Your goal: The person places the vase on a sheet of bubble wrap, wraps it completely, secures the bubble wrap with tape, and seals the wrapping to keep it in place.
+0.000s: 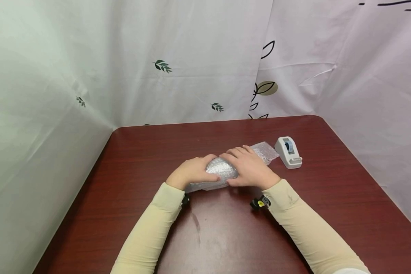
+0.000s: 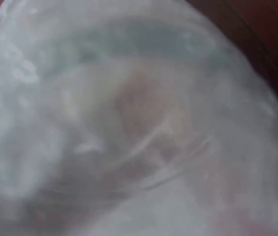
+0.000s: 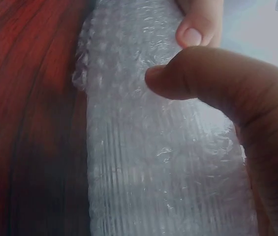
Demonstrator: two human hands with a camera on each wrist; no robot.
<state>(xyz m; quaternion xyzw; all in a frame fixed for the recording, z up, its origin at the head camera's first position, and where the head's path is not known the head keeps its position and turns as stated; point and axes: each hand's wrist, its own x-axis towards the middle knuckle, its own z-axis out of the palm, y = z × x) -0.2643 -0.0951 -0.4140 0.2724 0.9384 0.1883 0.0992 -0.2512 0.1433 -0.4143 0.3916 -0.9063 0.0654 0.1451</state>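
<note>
White patterned fabric (image 1: 198,45) hangs behind a dark red wood-grain table (image 1: 147,148). In the middle of the table lies a bubble-wrapped bundle (image 1: 222,169). The person's left hand (image 1: 193,171) and right hand (image 1: 249,167), both half open, curve around it and hold it. Just beyond its far right end stands a white tape dispenser (image 1: 293,159) with a blue tape roll (image 1: 289,146).
</note>
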